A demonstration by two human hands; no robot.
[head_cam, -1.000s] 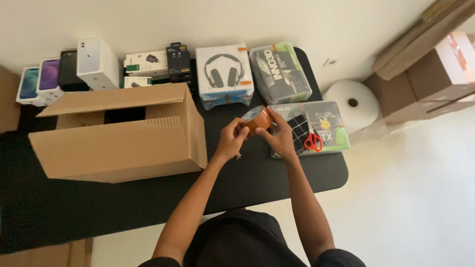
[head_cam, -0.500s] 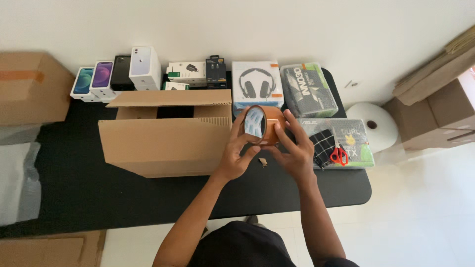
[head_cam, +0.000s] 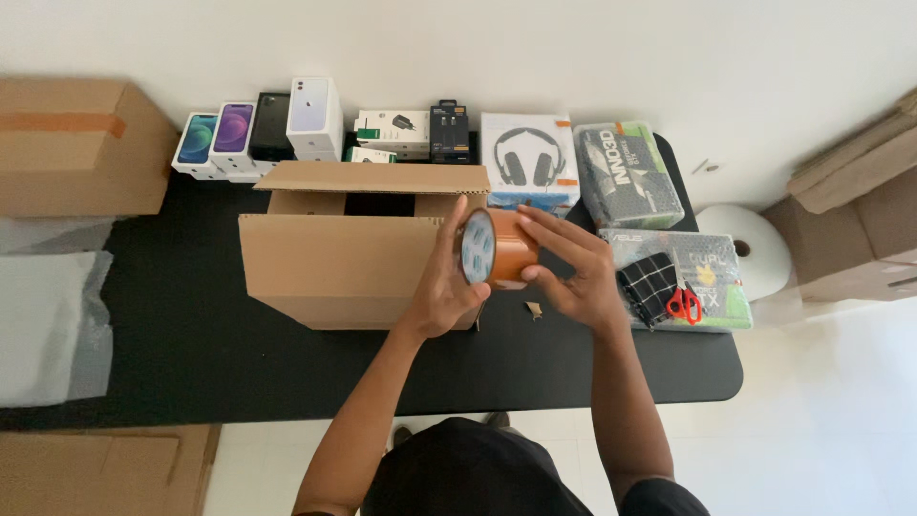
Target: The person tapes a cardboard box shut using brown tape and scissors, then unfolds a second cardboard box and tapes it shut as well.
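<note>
I see tape roll (head_cam: 499, 250) lifted off the table | turned, its core facing left | hands (head_cam: 457, 287) (head_cam: 571, 272) raised.

Single head-worn view, steeply downward from above, fairly near the black table (head_cam: 191, 354) against the wall.

Bare black table (head_cam: 172, 354) left and front, open cardboard box (head_cam: 344, 268) blocking centre, packages crowding rear.

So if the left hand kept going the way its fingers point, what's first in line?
Probably the headphone box: the left hand, gripping the brown tape roll, points up and slightly right, past the open cardboard box. Depth is unclear.
</note>
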